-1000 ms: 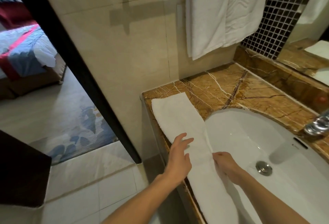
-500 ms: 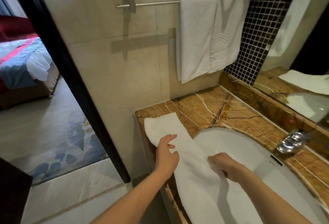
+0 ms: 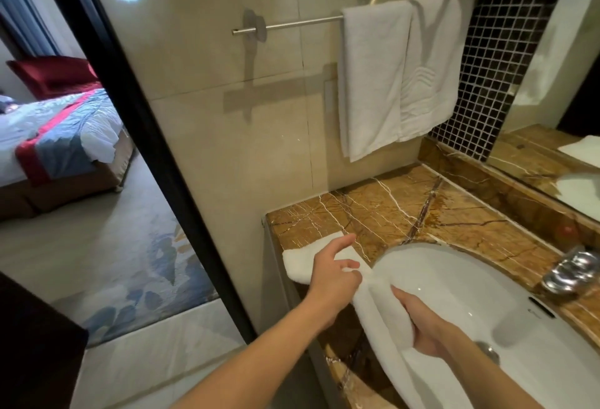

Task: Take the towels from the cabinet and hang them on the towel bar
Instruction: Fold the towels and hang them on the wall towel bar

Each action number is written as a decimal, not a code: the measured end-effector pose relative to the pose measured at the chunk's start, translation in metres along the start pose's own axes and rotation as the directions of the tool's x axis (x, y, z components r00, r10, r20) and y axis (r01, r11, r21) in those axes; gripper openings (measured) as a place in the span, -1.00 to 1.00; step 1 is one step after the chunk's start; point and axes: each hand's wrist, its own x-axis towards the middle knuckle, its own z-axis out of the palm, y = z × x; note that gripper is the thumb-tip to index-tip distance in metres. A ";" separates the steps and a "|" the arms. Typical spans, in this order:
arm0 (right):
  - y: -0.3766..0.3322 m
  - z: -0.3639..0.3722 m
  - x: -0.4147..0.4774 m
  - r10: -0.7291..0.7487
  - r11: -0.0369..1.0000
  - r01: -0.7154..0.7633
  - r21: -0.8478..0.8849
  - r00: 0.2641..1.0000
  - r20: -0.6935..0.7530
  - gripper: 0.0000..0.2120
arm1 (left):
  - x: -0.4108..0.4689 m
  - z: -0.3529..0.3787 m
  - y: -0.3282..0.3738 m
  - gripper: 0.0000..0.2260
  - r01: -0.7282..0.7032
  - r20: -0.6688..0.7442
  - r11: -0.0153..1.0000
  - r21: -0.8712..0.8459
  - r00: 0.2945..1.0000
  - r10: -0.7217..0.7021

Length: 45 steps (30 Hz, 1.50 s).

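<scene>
Towel [image 3: 383, 317]: white, long fold, draped along counter [image 3: 454, 213] edge by basin [image 3: 487, 282].
Right hand [image 3: 418, 324] at 5 o'clock, fingers closed on it; left hand [image 3: 331, 273] at 7 o'clock pinches its end, forefinger extended.

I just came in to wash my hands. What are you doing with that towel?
A person is gathering up a white towel from the brown counter beside the sink. The right hand grips it, the left hand pinches its end. Two towels already hang on the towel bar, with bare bar left.
</scene>
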 end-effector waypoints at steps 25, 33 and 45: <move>-0.217 0.030 -0.181 -0.286 0.952 0.255 0.169 0.936 0.203 -0.44 | -0.005 -0.041 0.209 -0.46 -0.445 -0.093 0.863 -0.239 0.895 0.435; -0.258 0.044 -0.235 -0.235 0.969 0.205 0.140 0.941 0.245 -0.60 | -0.014 -0.061 0.262 -0.49 -0.530 -0.110 0.815 -0.233 0.848 0.519; -0.297 0.070 -0.261 -0.353 0.935 0.353 0.033 0.935 0.015 -0.82 | -0.006 -0.094 0.284 -0.44 -0.473 -0.205 0.796 -0.378 0.881 0.426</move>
